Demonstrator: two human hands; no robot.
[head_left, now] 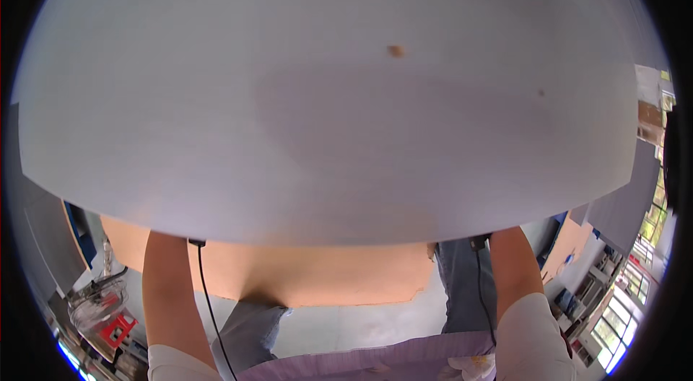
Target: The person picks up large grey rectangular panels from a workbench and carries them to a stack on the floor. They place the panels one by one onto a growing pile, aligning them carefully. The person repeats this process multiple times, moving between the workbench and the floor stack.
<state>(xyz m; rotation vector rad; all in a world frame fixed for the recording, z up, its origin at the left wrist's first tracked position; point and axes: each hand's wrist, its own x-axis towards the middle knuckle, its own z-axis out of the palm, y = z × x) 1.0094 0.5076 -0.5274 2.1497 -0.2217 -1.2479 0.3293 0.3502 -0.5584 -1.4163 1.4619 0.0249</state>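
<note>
A large smooth light-grey panel (180,92) fills most of the head view, slightly blurred. It bears a small brown spot (395,51) and a smaller dark speck (541,93). My left forearm (170,287) and my right forearm (514,265) both pass under its near edge. Both hands are hidden by the panel, so their grip does not show. A black cable runs back from near each wrist, the left cable (206,287) and the right cable (481,294).
Below the panel's near edge lies a tan board (339,273) with a ragged edge. My jeans-clad legs show beneath. To the left on the floor are a red stool (119,328) and some clutter. Grey panels (622,200) and shelving stand at the right, near windows.
</note>
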